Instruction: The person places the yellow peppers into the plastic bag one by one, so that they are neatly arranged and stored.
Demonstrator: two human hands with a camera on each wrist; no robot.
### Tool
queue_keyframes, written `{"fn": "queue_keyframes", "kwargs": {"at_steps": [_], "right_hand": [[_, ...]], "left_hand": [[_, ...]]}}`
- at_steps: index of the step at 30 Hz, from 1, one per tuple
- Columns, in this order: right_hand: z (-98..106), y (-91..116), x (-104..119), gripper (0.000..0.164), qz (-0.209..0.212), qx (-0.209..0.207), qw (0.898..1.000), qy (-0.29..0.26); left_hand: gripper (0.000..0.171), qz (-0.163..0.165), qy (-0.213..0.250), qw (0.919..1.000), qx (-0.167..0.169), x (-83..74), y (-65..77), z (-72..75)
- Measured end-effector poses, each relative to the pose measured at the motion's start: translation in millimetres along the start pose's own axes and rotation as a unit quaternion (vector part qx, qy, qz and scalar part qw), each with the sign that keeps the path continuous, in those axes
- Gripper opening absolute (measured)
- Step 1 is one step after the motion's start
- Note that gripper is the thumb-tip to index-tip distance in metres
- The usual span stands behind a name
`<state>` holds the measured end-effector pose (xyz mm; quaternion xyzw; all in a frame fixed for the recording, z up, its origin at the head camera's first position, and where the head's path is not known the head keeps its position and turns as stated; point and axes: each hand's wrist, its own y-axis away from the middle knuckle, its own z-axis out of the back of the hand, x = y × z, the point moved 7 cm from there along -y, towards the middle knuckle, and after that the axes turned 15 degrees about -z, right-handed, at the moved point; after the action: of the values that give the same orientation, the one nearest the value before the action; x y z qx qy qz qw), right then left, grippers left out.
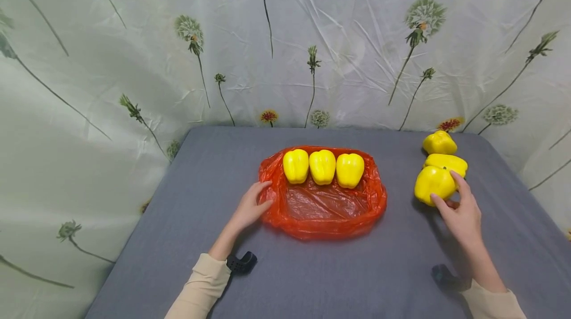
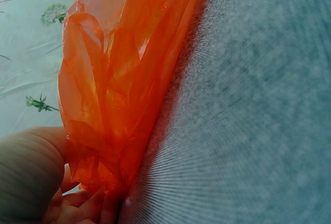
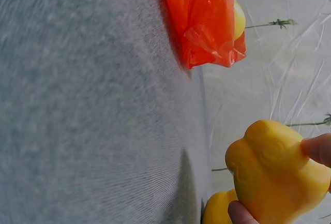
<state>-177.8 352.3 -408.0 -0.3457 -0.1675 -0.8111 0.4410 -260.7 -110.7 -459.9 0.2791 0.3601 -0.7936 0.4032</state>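
Observation:
An open red plastic bag [image 1: 330, 230] sits on the table with its rim spread into an oval. Three yellow bell peppers [image 1: 322, 167] stand in a row along the bag's far side. At the bag's left edge, my left hand [image 1: 250, 205] holds the rim; the left wrist view shows the gathered plastic [image 2: 103, 146] between thumb and fingers. Over on the right, my right hand [image 1: 464, 217] grips a yellow bell pepper [image 1: 433, 184] between thumb and fingers, raised off the table in the right wrist view. Just behind it lie two more yellow peppers [image 1: 439, 142].
A grey cloth covers the table [image 1: 312, 279]. Behind and to the left hangs a pale curtain [image 1: 330, 36] printed with dandelions. Black straps with curved ends [image 1: 243, 263] are on both wrists.

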Motion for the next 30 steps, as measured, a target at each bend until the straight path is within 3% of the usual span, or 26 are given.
{"fn": "queue_keyframes", "kwargs": {"at_steps": [16, 30], "right_hand": [[0.3, 4.5, 17.9, 0.068, 0.034, 0.01, 0.999, -0.034], [-5.6, 8.3, 29.3, 0.069, 0.04, 0.02, 0.998, -0.044]], "left_hand": [[0.05, 0.0, -0.004, 1.0, 0.0, 0.3, 0.3, -0.1], [0.051, 0.01, 0.004, 0.9999, 0.003, -0.6, 0.7, -0.4]]}}
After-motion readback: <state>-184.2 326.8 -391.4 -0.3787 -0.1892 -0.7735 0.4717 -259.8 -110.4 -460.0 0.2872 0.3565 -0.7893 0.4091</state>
